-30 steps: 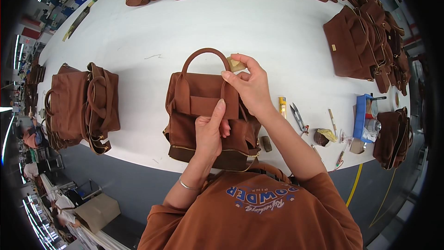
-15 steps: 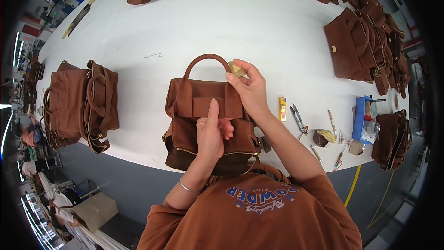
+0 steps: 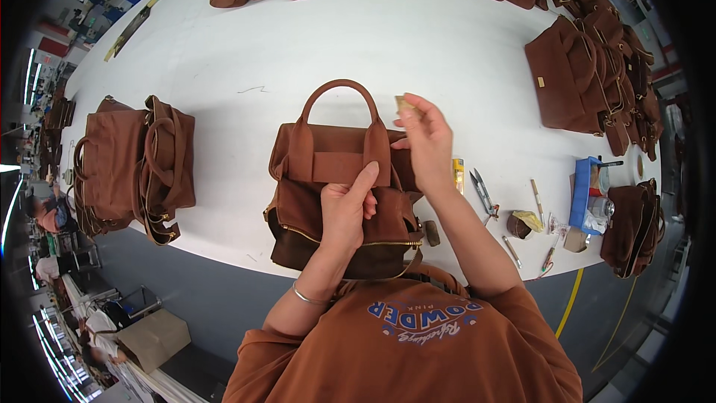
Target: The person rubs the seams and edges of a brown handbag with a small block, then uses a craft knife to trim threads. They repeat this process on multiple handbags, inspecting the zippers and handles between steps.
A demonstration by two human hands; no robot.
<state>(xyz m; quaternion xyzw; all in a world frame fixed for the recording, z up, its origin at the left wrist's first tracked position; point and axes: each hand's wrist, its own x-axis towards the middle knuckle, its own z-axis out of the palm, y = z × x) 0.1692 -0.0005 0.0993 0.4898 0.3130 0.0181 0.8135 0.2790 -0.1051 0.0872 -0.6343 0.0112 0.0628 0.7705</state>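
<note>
A brown handbag (image 3: 298, 205) with one upright handle (image 3: 339, 83) lies in front of me at the table's near edge, its gold zipper toward my body. My left hand (image 3: 344, 216) is closed on the bag, with the thumb pressed on the flat band (image 3: 332, 168) near the base of the handle and the fingers curled below, partly hidden. To the right of the handle, my right hand (image 3: 429, 142) is raised a little off the bag. Between its thumb and fingers it pinches a small yellowish block (image 3: 403, 104), mostly covered by the fingers.
Brown bags (image 3: 119, 164) stand stacked at the left, and more (image 3: 567, 75) line the back and right. Right of me lie a yellow box (image 3: 458, 173), scissors (image 3: 483, 192), a pen (image 3: 537, 198), a dark round container (image 3: 520, 225) and a blue bin (image 3: 584, 194).
My right hand has lifted the small block away from the handle, up and to the right. My left thumb has shifted right along the band, toward the right base of the handle.
</note>
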